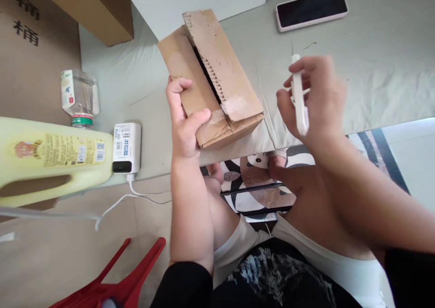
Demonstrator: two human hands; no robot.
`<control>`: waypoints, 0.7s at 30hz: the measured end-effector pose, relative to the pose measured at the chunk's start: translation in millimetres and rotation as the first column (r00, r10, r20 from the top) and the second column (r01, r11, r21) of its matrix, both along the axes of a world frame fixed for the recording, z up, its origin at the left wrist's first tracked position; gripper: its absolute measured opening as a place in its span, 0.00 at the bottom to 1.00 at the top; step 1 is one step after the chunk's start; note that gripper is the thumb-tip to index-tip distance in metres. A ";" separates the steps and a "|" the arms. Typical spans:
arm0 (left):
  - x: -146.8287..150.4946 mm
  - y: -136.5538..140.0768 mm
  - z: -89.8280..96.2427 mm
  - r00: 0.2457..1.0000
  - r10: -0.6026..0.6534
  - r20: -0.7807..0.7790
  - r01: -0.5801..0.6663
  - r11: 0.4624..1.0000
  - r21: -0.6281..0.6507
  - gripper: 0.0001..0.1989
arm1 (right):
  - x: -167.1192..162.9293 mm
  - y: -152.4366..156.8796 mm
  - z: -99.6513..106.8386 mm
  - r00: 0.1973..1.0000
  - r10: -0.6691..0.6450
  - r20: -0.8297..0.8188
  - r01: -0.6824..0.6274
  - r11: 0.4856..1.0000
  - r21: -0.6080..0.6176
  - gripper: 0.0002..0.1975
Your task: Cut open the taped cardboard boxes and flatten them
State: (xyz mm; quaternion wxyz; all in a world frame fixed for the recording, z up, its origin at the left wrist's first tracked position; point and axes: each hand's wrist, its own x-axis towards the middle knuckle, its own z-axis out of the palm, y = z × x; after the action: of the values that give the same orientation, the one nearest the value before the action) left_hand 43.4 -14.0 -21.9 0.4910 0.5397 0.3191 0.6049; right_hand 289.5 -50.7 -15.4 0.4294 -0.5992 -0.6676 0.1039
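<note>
My left hand [185, 117] grips a small brown cardboard box [231, 67] by its left side, thumb and fingers on its face. The box is tilted, with a dark gap along one flap and a piece of clear tape near its lower corner. To the right, apart from the box, my right hand [316, 95] is closed around a white utility knife [298, 95]. A thin blade points up from the knife's top end. That hand is slightly blurred.
A phone [312, 9] lies at the back right of the cloth-covered surface [380, 67]. On the left are a clear plastic bottle [81, 95], a yellow jug [68, 158], a white power bank [127, 147] with a cable, and large cartons [37, 63]. A red stool [125, 276] stands below.
</note>
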 end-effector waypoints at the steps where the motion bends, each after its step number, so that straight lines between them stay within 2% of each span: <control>1: -0.6 0.1 -0.2 1.000 0.003 -0.009 -0.003 1.000 0.006 0.29 | 8.1 14.7 -15.8 0.997 -0.026 0.079 0.028 0.999 -0.023 0.16; 3: -1.7 0.2 -0.6 1.000 0.013 -0.025 -0.013 1.000 0.014 0.28 | 21.6 36.6 -43.9 0.971 -0.068 0.231 0.101 0.986 -0.134 0.18; 5: -2.8 0.4 -0.9 0.999 0.020 -0.034 -0.019 1.000 0.012 0.28 | 28.4 46.7 -62.8 0.948 -0.044 0.316 0.107 0.977 -0.186 0.17; 7: -4.1 0.6 -1.4 0.999 0.012 -0.033 -0.012 1.000 0.009 0.28 | 28.4 47.7 -70.8 0.936 -0.011 0.353 0.074 0.983 -0.165 0.16; 9: -5.3 0.6 -2.1 1.000 -0.004 -0.029 0.004 1.000 0.013 0.28 | 24.0 44.1 -69.3 0.935 0.002 0.354 0.044 0.992 -0.121 0.19; 13: -2.8 -0.9 -2.8 1.000 0.008 -0.018 -0.008 1.000 0.023 0.27 | 9.2 30.1 -41.0 0.972 0.015 0.235 0.000 0.998 -0.066 0.21; 15: 2.0 -2.6 -1.5 0.999 0.027 -0.017 -0.027 1.000 0.014 0.27 | -1.7 17.4 -17.6 0.984 0.103 0.144 -0.107 0.994 0.020 0.20; 18: 11.3 -6.0 3.6 0.999 0.041 0.015 -0.041 0.999 -0.010 0.26 | -20.5 -6.0 14.3 0.942 0.324 0.092 -0.336 0.921 0.196 0.19; 20: 16.8 -8.6 8.3 0.998 0.038 0.053 -0.037 0.999 -0.032 0.24 | -31.4 -18.4 25.6 0.907 0.405 0.115 -0.421 0.873 0.247 0.18; 21: 18.8 -9.9 10.5 0.997 0.040 0.060 -0.037 0.998 -0.046 0.23 | -35.4 -22.4 27.8 0.899 0.418 0.132 -0.438 0.865 0.246 0.19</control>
State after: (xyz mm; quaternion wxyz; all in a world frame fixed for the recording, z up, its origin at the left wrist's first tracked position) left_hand 62.2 -23.9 -11.5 0.5006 0.5038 0.3278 0.6231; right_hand 254.1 -73.1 12.3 0.4480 -0.3756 -0.8072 0.0822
